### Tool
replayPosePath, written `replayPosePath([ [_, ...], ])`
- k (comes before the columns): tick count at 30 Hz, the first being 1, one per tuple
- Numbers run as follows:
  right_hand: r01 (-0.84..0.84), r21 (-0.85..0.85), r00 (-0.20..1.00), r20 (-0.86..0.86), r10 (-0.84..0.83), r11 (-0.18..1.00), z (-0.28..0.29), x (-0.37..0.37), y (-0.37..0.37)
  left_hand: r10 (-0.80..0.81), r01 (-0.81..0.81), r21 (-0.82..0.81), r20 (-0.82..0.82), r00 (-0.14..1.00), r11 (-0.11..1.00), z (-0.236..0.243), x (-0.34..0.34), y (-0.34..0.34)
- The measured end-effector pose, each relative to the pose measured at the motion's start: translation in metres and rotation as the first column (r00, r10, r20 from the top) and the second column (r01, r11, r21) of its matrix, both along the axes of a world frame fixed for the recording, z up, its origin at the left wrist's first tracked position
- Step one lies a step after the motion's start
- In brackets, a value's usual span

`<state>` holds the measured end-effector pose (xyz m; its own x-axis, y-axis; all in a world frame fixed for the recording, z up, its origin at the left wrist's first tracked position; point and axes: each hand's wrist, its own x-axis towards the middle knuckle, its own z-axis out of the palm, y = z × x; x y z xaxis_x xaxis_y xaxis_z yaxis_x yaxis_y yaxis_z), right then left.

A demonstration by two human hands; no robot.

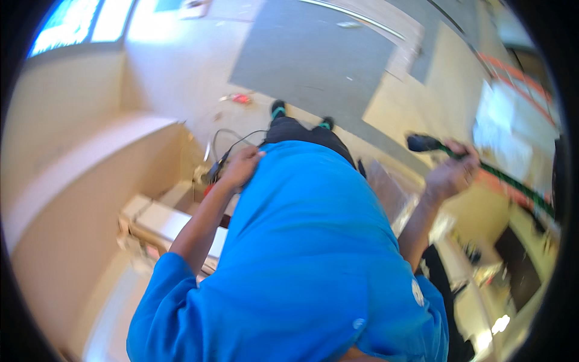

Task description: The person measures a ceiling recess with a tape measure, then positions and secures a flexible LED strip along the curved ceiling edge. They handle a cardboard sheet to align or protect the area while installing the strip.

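Observation:
My right hand (453, 173) is raised at my right side, its fingers closed around a long green rod with a black end piece (424, 143). The rod (518, 186) runs from that end through my grip toward the right rim. Blur hides what kind of tool it is. My left hand (244, 165) hangs low beside the hem of my blue shirt (295, 229), its thumb stretched out and nothing visible in it. Most of its fingers are turned away. Just left of this hand lie a black cable (238, 142) and a dark object on the floor side.
A tan panel or low wall (90, 199) curves along the left, with cardboard boxes (160, 220) beside it. A grey mat (313, 60) covers floor ahead of my feet. A small red item (241, 98) lies nearby. Orange rack beams (518, 75) and wrapped goods (503, 130) stand right.

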<state>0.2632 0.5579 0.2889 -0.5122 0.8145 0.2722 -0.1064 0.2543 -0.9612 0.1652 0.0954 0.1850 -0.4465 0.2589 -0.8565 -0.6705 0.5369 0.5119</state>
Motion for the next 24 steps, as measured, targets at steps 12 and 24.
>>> replayPosePath([
  [12,-0.451,-0.090,0.889,-0.129,0.439,0.888,-0.023,-0.050,0.085,0.193,-0.194,0.031,-0.321,0.927,0.981,0.062,0.164,0.070],
  [24,-0.748,-0.122,0.657,-0.270,0.704,0.652,0.015,-0.078,0.029,0.155,-0.310,-0.233,-0.513,0.844,0.922,0.044,0.203,0.067],
])
